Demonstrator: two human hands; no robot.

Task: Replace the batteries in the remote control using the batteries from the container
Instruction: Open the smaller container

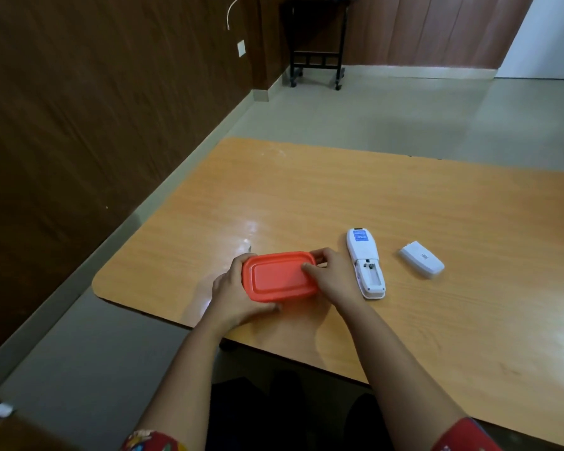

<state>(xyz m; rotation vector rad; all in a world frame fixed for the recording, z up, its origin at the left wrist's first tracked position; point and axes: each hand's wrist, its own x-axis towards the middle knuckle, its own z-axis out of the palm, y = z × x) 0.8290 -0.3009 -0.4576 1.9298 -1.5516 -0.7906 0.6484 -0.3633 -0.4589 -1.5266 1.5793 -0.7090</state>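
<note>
Head view: orange container [279, 277] on the table [437, 206], lid on, long axis running left to right, clamped between both hands. Left hand [233, 292] wrapped round the left end, right hand [331, 271] pinching the right rim, likely to lift the lid. Just right of it, remote control [365, 263] face down, battery bay bare, nearer the right hand. Battery cover [421, 258] lying further right, apart.

Wooden table [306, 190] bearing three items: orange lidded container [279, 276] at centre; white remote [365, 263] (battery bay exposed) at 3 o'clock; battery cover [421, 259] beyond, same bearing.
</note>
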